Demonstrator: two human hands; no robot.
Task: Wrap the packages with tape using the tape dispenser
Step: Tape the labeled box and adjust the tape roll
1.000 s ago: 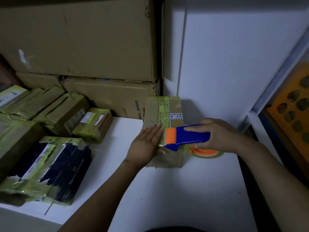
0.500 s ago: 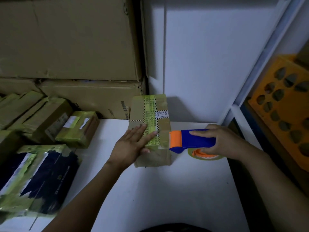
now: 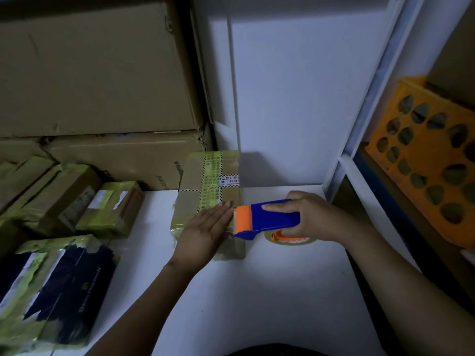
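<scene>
A brown cardboard package [image 3: 200, 181] banded with yellow-green printed tape lies on the white table [image 3: 257, 291] against the back wall. My left hand [image 3: 205, 232] rests flat on the package's near end, fingers together and pointing right. My right hand [image 3: 311, 217] grips a blue tape dispenser [image 3: 267, 218] with an orange front; its front edge sits at the package's right side, by my left fingertips. The tape roll [image 3: 290, 238] shows under the dispenser, just above the table.
Large cardboard boxes [image 3: 97, 70] are stacked at the back left. Several taped packages [image 3: 84, 199] lie at the left, and a dark parcel [image 3: 54, 289] sits near the front left. An orange perforated crate [image 3: 431, 160] stands on a shelf at the right.
The dispenser came off the package top to its right side. My left hand slid toward the package's near right part. The view shifted rightward.
</scene>
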